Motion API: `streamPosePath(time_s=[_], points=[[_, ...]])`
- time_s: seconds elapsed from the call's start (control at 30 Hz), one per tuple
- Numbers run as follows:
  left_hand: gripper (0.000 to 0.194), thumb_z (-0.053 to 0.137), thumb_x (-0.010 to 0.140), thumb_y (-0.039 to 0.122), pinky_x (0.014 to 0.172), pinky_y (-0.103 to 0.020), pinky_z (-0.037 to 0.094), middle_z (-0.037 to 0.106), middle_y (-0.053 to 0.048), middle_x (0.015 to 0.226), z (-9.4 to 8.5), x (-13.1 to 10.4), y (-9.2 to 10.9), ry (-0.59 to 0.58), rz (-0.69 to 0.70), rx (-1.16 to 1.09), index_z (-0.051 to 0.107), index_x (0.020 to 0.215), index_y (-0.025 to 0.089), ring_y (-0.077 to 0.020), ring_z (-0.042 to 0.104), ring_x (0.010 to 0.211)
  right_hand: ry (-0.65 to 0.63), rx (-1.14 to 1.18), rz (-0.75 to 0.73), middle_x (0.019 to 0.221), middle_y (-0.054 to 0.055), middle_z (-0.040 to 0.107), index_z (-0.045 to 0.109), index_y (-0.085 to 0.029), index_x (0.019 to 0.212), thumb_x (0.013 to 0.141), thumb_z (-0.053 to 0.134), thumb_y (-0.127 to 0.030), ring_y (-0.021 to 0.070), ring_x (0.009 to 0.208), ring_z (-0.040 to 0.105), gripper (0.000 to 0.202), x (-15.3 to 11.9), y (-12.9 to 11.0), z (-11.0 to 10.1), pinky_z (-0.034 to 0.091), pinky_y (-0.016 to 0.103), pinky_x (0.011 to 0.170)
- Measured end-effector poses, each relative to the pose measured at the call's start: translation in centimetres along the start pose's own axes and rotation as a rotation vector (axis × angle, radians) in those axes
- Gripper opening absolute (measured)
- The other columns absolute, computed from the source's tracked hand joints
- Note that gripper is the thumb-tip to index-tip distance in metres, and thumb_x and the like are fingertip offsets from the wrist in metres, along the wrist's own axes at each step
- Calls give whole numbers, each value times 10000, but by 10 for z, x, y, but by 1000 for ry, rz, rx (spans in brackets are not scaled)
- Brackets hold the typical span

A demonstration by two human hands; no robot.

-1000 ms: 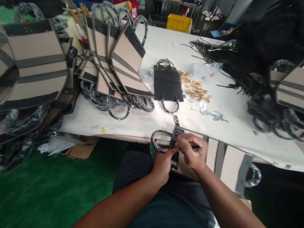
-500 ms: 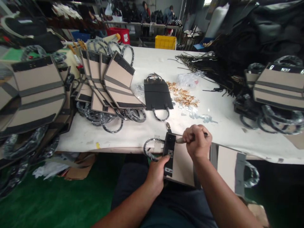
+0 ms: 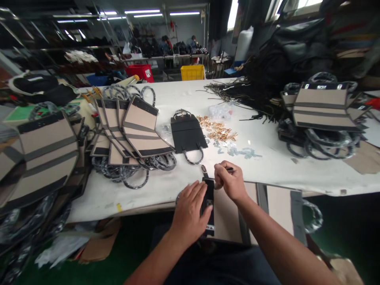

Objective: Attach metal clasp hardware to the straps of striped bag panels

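An unfolded bag panel (image 3: 227, 215) with a beige inner face and black bands lies across the table's front edge and over my lap. My left hand (image 3: 191, 208) rests flat on the panel's black end band, fingers stretched out. Closed in a fist, my right hand (image 3: 230, 180) grips a slim hand tool (image 3: 229, 169) whose dark end pokes out; its kind is unclear. The tool's other end is hidden beside the band's upper part. A short black strap with a gold metal fitting (image 3: 204, 169) sticks out past the panel's far edge. Metal pieces sit on the band.
A black bag panel (image 3: 188, 132) lies ahead, beside loose gold fittings (image 3: 219, 130) and small silver pieces (image 3: 243, 152). Stacks of beige panels (image 3: 145, 122) with wrapped handles stand left, another stack (image 3: 320, 103) right. Black straps (image 3: 246, 93) are heaped at the back.
My left hand has shifted from gripping the panel's edge with the thumb on top to lying flat over the black band. My right hand keeps the tool near the band. The view has tilted up.
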State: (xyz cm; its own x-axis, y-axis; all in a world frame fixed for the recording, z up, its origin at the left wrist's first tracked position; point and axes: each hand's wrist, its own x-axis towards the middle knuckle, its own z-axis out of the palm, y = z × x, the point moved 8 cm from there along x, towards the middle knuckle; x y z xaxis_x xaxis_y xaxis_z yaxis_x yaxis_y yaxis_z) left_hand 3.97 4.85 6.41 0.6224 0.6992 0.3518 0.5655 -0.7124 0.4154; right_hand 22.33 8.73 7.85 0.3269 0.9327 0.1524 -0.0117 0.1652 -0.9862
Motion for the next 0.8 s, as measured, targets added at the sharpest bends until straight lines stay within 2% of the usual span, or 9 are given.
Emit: streamPosePath(time_s=[0.07,0.17,0.23,0.33,0.43,0.5,0.63,0.8], points=[[594,658,938,284,1196,-587,435,613,-145,1504,16,19,-5,-89,20,61,520,1511,211,-338,571,1394,-95,-174,51,496,-38,538,557,-210,651,927,678,-541,115,456,445,448,4,-9,-3,349,260,486],[591,655,938,317,1181,-569,455,595,-138,1530,26,30,-16,-103,13,75,539,1506,204,-330,582,1382,-193,-642,59,642,-1,677,709,-202,754,912,689,-448,157,602,600,293,2,-10,-16,410,269,596],[586,658,932,313,1158,-551,479,600,-127,1528,27,29,-22,-93,19,59,553,1500,215,-326,586,1378,-247,-944,46,810,20,765,781,-237,869,907,687,-394,198,741,689,186,-7,1,-21,433,283,672],[590,687,910,297,1139,-537,505,629,-113,1501,26,26,-31,-91,23,14,576,1485,228,-319,605,1361,-301,-1195,-13,1007,40,781,789,-293,1072,957,634,-385,216,833,729,213,-28,22,-13,427,283,685],[574,694,897,256,1155,-522,505,627,-109,1508,26,25,-37,-109,42,-28,600,1462,217,-308,605,1373,-279,-1279,-87,1083,56,742,722,-286,1235,1003,571,-339,202,818,724,282,-50,33,3,421,284,670],[569,687,895,235,1170,-519,496,602,-112,1536,27,26,-38,-145,67,-36,605,1457,208,-307,590,1395,-245,-1291,-120,1084,64,722,693,-261,1271,1006,570,-320,208,835,717,298,-60,33,11,431,295,693],[585,654,927,267,1183,-541,478,542,-108,1592,29,28,-39,-217,94,7,565,1502,213,-316,544,1443,-207,-1290,-126,1046,57,705,695,-246,1202,1007,580,-328,213,853,703,240,-62,32,17,434,310,726],[584,616,952,293,1195,-502,462,534,-95,1603,33,31,-42,-255,76,61,541,1524,208,-289,525,1460,-177,-1315,-129,1022,52,692,683,-238,1111,1014,561,-339,220,848,692,185,-55,32,22,429,322,716]])
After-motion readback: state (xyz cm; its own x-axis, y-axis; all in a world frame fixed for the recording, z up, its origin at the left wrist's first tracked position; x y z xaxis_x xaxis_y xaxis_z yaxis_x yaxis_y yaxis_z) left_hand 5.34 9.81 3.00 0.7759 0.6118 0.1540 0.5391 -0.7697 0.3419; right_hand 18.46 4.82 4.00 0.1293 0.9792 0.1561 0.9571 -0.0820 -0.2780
